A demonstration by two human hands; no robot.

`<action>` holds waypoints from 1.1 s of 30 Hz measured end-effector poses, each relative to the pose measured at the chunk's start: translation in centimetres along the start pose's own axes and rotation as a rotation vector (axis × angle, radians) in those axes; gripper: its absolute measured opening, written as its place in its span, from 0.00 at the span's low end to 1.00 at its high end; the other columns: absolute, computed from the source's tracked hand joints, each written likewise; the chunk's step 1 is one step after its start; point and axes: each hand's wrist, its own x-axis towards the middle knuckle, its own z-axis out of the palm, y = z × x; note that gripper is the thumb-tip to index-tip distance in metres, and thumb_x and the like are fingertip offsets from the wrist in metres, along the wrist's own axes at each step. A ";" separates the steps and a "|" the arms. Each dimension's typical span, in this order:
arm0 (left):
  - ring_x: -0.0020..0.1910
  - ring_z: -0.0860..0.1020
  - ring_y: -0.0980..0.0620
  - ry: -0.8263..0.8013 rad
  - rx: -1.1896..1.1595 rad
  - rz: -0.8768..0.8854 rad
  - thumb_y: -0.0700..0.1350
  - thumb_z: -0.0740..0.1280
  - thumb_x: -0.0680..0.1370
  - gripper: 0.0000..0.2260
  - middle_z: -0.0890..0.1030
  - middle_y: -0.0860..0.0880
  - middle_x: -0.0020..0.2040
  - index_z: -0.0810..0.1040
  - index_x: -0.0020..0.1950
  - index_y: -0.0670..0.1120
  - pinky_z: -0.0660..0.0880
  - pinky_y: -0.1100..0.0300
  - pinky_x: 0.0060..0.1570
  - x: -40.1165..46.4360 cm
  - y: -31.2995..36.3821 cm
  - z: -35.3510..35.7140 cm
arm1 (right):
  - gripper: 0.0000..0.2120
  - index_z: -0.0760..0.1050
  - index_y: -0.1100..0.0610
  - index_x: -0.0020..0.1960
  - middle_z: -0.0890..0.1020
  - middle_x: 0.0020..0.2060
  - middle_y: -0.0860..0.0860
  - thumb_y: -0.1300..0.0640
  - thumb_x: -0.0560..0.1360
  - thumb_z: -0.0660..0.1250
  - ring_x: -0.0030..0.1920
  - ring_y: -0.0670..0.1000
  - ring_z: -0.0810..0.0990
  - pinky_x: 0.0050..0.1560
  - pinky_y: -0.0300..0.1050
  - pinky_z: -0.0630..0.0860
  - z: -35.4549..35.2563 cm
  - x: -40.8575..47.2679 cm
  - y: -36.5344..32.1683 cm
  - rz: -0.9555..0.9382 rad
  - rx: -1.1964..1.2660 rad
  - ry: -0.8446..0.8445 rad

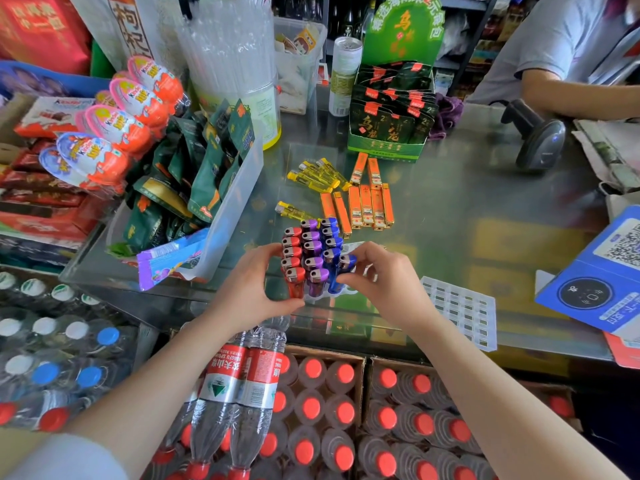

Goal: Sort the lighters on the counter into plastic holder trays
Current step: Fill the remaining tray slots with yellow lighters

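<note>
Lighters are the whole game here, and they look like easy stuff to handle: small, light, hard plastic bodies with slick sides and metal caps. The clear holder tray sits near the front edge of the glass counter, already packed with a red row, a purple row and a blue row, all standing upright.

Left hand is curled around the tray's near-left corner, thumb against the front red lighter, steadying the lot. Right hand pinches a blue lighter that leans tilted at the front of the blue row, not yet fully seated I'd say.

Best grip is probably the body just under the cap, since the sides are slippery. The tray looks thin and flexy, so I'd keep it supported from below.

Yellow lighters and orange lighters lie loose further back, and a second empty tray lies to the right.
</note>
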 end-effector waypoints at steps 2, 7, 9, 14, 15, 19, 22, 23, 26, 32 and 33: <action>0.57 0.69 0.56 -0.002 -0.006 0.008 0.51 0.77 0.61 0.35 0.74 0.50 0.58 0.68 0.64 0.47 0.65 0.60 0.55 0.1 -0.1 0.0 | 0.11 0.75 0.60 0.44 0.79 0.35 0.49 0.56 0.68 0.73 0.32 0.44 0.74 0.34 0.34 0.70 0.1 0.0 -0.2 -0.083 -0.124 -0.006; 0.58 0.71 0.54 0.012 -0.008 0.008 0.52 0.77 0.61 0.35 0.74 0.49 0.59 0.68 0.64 0.46 0.68 0.58 0.57 0.3 -0.5 -0.1 | 0.15 0.74 0.59 0.37 0.80 0.30 0.50 0.53 0.60 0.78 0.28 0.51 0.78 0.23 0.35 0.68 0.8 0.1 -0.8 -0.305 -0.546 0.149; 0.58 0.71 0.53 0.021 -0.009 0.005 0.51 0.77 0.61 0.35 0.74 0.49 0.59 0.68 0.64 0.46 0.68 0.57 0.58 0.3 -0.7 -0.1 | 0.16 0.74 0.58 0.36 0.80 0.29 0.50 0.51 0.61 0.78 0.27 0.51 0.78 0.23 0.35 0.69 0.8 0.3 -0.7 -0.275 -0.551 0.141; 0.58 0.72 0.55 0.012 -0.026 -0.013 0.54 0.77 0.61 0.34 0.74 0.55 0.57 0.69 0.62 0.48 0.69 0.57 0.58 -0.2 -1.3 -0.4 | 0.10 0.77 0.57 0.50 0.82 0.48 0.52 0.54 0.70 0.70 0.49 0.55 0.79 0.44 0.46 0.75 -0.5 1.6 -0.2 -0.178 -0.600 -0.262; 0.58 0.73 0.56 0.011 -0.036 -0.030 0.56 0.76 0.60 0.34 0.74 0.54 0.57 0.69 0.62 0.48 0.70 0.57 0.58 -0.4 -1.5 -0.6 | 0.09 0.76 0.56 0.52 0.81 0.50 0.51 0.56 0.72 0.66 0.51 0.55 0.78 0.46 0.46 0.75 -0.9 1.9 0.0 -0.147 -0.536 -0.249; 0.59 0.71 0.57 0.034 -0.073 -0.082 0.55 0.75 0.60 0.35 0.74 0.54 0.59 0.68 0.64 0.49 0.67 0.61 0.58 -1.3 -1.8 -1.0 | 0.10 0.75 0.59 0.54 0.81 0.47 0.56 0.61 0.76 0.59 0.44 0.59 0.79 0.38 0.48 0.77 -0.6 4.4 0.2 -0.092 -0.433 0.013; 0.61 0.70 0.57 0.021 -0.085 -0.081 0.53 0.76 0.62 0.34 0.73 0.55 0.59 0.67 0.65 0.51 0.68 0.58 0.60 -1.4 -2.0 -1.3 | 0.11 0.75 0.60 0.56 0.80 0.50 0.57 0.61 0.77 0.58 0.49 0.60 0.77 0.40 0.51 0.77 1.1 7.2 -0.9 -0.115 -0.451 0.004; 0.62 0.70 0.58 0.005 -0.087 -0.080 0.55 0.74 0.62 0.34 0.73 0.55 0.60 0.66 0.65 0.52 0.68 0.57 0.60 -1.3 -2.0 -1.4 | 0.11 0.75 0.60 0.56 0.80 0.50 0.57 0.62 0.77 0.58 0.51 0.60 0.76 0.41 0.51 0.77 1.6 8.0 -1.3 -0.138 -0.481 -0.026; 0.62 0.70 0.57 -0.031 -0.090 -0.080 0.57 0.72 0.63 0.34 0.73 0.54 0.60 0.65 0.65 0.52 0.69 0.52 0.61 -1.1 -2.3 -1.5 | 0.19 0.73 0.62 0.57 0.79 0.50 0.58 0.74 0.69 0.59 0.54 0.60 0.74 0.45 0.55 0.77 2.8 10.5 -2.3 -0.150 -0.576 -0.174; 0.63 0.70 0.60 -0.072 -0.118 -0.126 0.55 0.74 0.63 0.34 0.74 0.56 0.61 0.65 0.65 0.55 0.69 0.52 0.62 -1.0 -3.0 -1.7 | 0.23 0.71 0.62 0.61 0.76 0.54 0.60 0.76 0.69 0.58 0.54 0.61 0.76 0.53 0.52 0.76 3.2 12.7 -2.5 -0.055 -0.606 -0.336; 0.63 0.70 0.61 -0.079 -0.130 -0.132 0.56 0.74 0.63 0.34 0.74 0.56 0.61 0.65 0.65 0.54 0.69 0.51 0.62 -0.9 -3.1 -1.7 | 0.23 0.71 0.61 0.61 0.76 0.54 0.60 0.75 0.69 0.57 0.54 0.60 0.76 0.51 0.49 0.76 3.2 12.7 -2.4 -0.048 -0.643 -0.354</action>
